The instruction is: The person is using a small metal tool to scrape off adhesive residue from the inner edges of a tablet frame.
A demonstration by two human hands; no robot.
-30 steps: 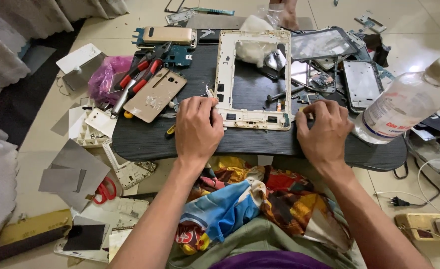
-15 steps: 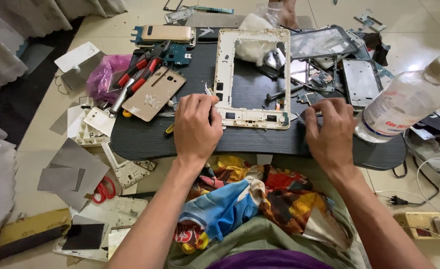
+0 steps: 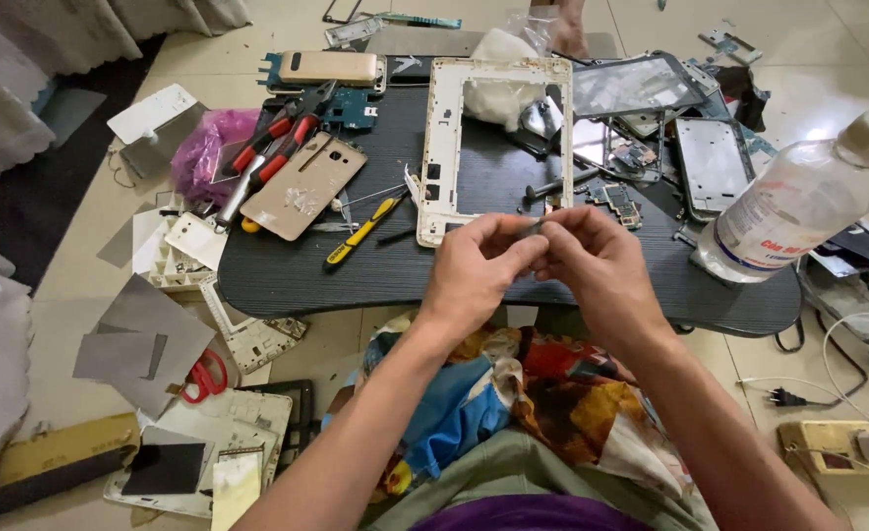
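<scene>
Your left hand (image 3: 479,265) & right hand (image 3: 592,261) met mid-frame, just above the near edge of the dark board (image 3: 287,270). Both were pinched narrow, fingertips touching round a tiny dark part (image 3: 536,227); too small to tell what it was. It sat between the thumbs and forefingers, in front of the lower end of the white frame (image 3: 444,147), which lay flat on the board w/ nothing holding it.

My read: you were working that part by fingertip. Best done low over the board, so a slip landed there & not in the patterned cloth (image 3: 513,393) on your lap. Yellow tool (image 3: 360,233) lay left of the frame, within reach. Bottle (image 3: 798,202) at right leaned close; elbow needed watching there.
</scene>
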